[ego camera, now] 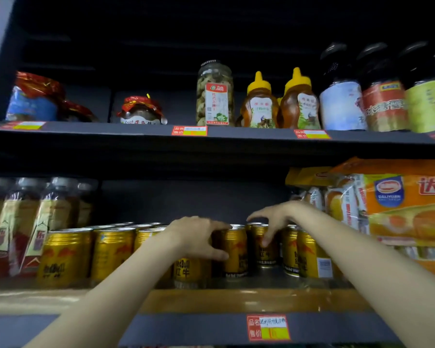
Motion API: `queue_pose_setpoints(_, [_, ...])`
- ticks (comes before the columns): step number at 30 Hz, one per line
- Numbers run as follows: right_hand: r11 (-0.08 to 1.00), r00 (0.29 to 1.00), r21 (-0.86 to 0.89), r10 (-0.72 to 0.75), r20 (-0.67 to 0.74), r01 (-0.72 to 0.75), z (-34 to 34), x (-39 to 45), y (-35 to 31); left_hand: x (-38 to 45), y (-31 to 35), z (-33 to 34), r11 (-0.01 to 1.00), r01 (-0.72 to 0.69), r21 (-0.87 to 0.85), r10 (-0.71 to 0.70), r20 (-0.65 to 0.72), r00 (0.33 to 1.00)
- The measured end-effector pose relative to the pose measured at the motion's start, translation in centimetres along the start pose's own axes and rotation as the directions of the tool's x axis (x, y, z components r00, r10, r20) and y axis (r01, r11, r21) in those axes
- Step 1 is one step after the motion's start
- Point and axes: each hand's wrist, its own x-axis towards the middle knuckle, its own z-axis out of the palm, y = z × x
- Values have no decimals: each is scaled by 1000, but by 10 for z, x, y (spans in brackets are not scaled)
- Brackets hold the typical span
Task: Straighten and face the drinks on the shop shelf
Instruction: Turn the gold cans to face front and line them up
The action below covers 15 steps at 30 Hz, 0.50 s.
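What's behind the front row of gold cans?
More gold cans: their rims show behind the front row. How far back they run is hidden by the hands and dark shelf.

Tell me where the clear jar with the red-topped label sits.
In the head view, the clear jar stands on the upper shelf, centre, just left of two honey bottles.

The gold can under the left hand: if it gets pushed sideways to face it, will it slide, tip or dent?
The gold can looks like rigid metal, so the left hand probably won't dent it. It stands upright on a flat base, squat enough that it should slide or turn rather than tip. Neighbouring cans stand close, so a sideways push may knock them.
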Motion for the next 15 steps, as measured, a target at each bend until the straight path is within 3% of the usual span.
queue_pose_setpoints(3, [1000,1000,-4,-13,-3,13,7,14,-1,-2,2,1,999,1,38,1,-38,999])
queue_pose_setpoints(10, [961,954,189,-147,-262,200,-3,-25,6,0,2,3,998,23,66,-17,-80,997])
queue_pose_setpoints(13, [855,899,408,-136,-416,319,-5,-73,5,-2,3,1,998,48,-48,-51,-55,997])
queue_pose_setpoints(15, [685,891,630,-65,-449,367,-3,-106,2,-7,4,-3,981,39,-188,-67,-145,987])
